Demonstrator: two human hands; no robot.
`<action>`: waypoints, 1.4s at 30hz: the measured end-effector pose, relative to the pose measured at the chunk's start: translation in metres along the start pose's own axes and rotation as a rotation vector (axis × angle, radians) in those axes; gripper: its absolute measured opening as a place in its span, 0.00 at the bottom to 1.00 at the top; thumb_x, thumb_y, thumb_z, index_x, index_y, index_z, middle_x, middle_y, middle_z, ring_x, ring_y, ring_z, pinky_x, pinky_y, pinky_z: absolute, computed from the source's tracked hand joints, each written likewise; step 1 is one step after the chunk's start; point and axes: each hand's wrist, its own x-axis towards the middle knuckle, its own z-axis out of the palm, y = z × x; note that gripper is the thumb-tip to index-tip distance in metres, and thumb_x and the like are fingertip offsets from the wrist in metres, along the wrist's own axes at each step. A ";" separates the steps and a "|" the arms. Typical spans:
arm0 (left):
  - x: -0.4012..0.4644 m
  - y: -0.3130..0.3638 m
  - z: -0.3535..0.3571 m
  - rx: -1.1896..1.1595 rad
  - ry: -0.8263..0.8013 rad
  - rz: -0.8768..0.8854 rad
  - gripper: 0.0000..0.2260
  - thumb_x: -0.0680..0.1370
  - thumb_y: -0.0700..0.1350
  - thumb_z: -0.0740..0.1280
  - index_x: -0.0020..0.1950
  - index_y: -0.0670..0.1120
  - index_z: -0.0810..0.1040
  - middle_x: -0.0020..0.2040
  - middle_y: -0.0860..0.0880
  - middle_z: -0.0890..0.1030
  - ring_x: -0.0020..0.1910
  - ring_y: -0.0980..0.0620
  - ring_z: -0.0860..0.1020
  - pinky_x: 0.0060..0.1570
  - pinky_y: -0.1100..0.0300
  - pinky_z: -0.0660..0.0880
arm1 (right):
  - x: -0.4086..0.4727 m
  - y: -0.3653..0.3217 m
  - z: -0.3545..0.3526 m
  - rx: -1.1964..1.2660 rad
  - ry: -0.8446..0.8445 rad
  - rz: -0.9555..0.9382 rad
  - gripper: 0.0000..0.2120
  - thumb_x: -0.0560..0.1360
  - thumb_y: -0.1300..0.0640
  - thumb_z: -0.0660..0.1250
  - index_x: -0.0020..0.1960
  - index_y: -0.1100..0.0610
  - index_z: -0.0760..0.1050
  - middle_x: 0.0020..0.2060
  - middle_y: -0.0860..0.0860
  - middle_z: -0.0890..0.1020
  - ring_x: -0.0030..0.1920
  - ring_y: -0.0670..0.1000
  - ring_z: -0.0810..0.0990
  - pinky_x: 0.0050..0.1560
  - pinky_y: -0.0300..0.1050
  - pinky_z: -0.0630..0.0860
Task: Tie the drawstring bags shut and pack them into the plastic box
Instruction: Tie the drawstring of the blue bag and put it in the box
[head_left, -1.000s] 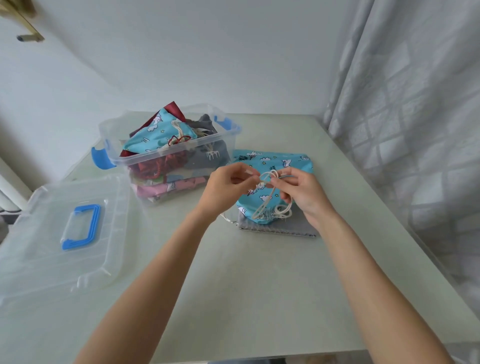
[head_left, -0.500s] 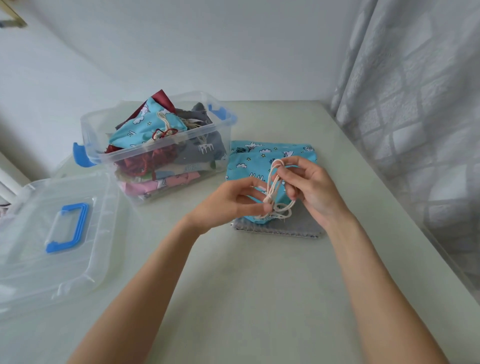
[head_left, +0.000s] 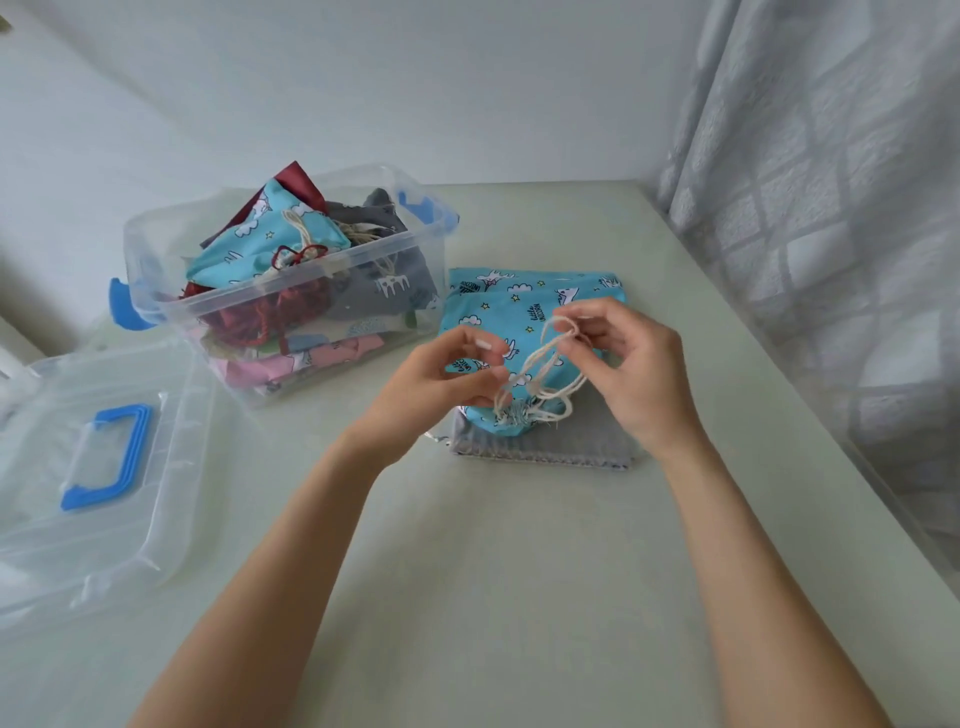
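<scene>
A light blue unicorn-print drawstring bag (head_left: 519, 306) lies on the table on top of a grey bag (head_left: 545, 447), its gathered mouth toward me. My right hand (head_left: 631, 369) pinches a loop of its cream drawstring (head_left: 540, 364). My left hand (head_left: 441, 379) holds the cord's other strand near the bag's mouth, fingers curled. The clear plastic box (head_left: 171, 312) with blue latches stands to the left, filled with several tied bags in blue, red, grey and pink.
The box's clear lid (head_left: 104, 467) with a blue handle lies flat at the left. A patterned curtain (head_left: 831, 208) hangs along the table's right edge. A pale wall closes the far side.
Both hands have drawn slightly apart, opening the cord into a larger loop above the bag's mouth. The view has tilted down a little; the bag and box have not moved.
</scene>
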 end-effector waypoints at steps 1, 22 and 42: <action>-0.002 0.000 0.000 -0.029 -0.035 -0.009 0.06 0.75 0.35 0.66 0.46 0.46 0.76 0.46 0.48 0.78 0.39 0.49 0.81 0.42 0.63 0.78 | -0.001 0.000 0.002 -0.044 0.017 -0.047 0.09 0.71 0.67 0.71 0.51 0.60 0.79 0.44 0.45 0.82 0.45 0.41 0.82 0.50 0.33 0.76; -0.011 -0.011 0.011 0.355 0.255 0.259 0.11 0.68 0.50 0.75 0.48 0.56 0.80 0.46 0.56 0.82 0.30 0.56 0.80 0.34 0.60 0.78 | -0.013 -0.014 0.027 0.386 -0.083 0.224 0.13 0.69 0.70 0.71 0.46 0.54 0.77 0.38 0.47 0.84 0.41 0.49 0.85 0.42 0.37 0.78; -0.014 -0.016 -0.022 0.634 0.234 0.435 0.19 0.72 0.35 0.71 0.58 0.52 0.73 0.59 0.53 0.74 0.40 0.60 0.82 0.43 0.70 0.77 | -0.006 -0.002 0.013 0.646 0.183 0.500 0.07 0.72 0.67 0.68 0.45 0.56 0.78 0.39 0.50 0.81 0.41 0.45 0.80 0.45 0.36 0.75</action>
